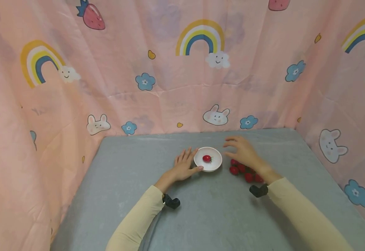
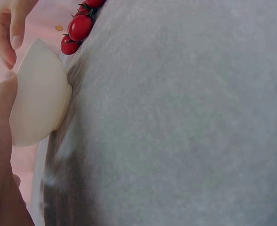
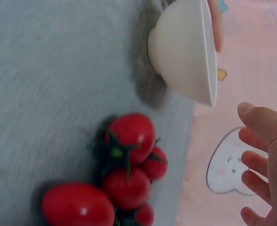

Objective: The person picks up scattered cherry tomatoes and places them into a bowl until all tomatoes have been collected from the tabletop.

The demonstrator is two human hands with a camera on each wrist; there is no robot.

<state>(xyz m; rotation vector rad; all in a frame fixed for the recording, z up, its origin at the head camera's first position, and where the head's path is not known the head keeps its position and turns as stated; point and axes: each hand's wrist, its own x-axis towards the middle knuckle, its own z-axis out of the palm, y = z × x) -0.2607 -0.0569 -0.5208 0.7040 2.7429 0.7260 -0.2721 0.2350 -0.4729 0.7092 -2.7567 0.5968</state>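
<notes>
A small white bowl (image 1: 208, 163) stands on the grey table (image 1: 207, 209) with one cherry tomato (image 1: 206, 158) inside. My left hand (image 1: 185, 166) lies beside the bowl's left side, thumb and fingers touching its wall (image 2: 37, 94). Right of the bowl is a cluster of several cherry tomatoes (image 1: 243, 171), also close up in the right wrist view (image 3: 124, 174). My right hand (image 1: 243, 150) hovers just above that cluster, fingers spread and relaxed (image 3: 265, 160), holding nothing.
Pink patterned cloth (image 1: 182, 69) walls the table on the left, back and right. Bare grey tabletop stretches in front of the bowl toward me.
</notes>
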